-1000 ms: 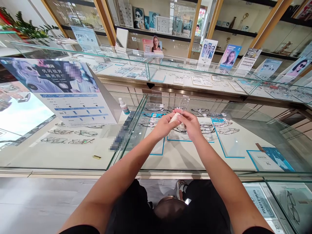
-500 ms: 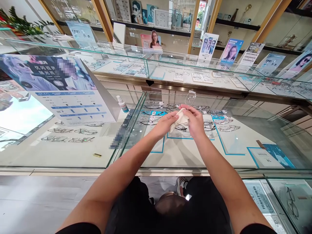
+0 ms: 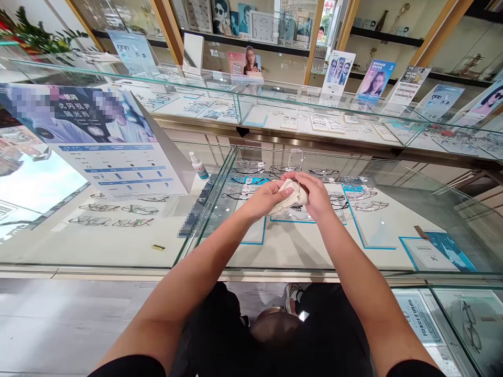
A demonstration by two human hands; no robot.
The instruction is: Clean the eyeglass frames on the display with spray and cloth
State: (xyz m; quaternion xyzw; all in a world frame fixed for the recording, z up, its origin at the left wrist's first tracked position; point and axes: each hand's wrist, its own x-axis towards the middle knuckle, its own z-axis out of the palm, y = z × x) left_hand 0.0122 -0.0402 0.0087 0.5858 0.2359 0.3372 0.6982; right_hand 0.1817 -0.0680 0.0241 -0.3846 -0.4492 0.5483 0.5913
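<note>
Glass display counter (image 3: 298,254) with rows of spectacles is lying under both hands. The left hand (image 3: 264,200) is closing its fingers on a white cleaning cloth (image 3: 290,195). The right hand (image 3: 317,192), touching it, is pinching clear-framed glasses (image 3: 295,158) against the cloth, with one lens standing upright beyond the fingertips, away from the person.

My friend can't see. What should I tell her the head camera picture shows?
Two bare hands hold clear glasses over a glass counter: the left hand pinches a white cloth against them and the right hand holds them. Inside the counter lie other pairs, and a small bottle and a poster stand to the left.
</note>
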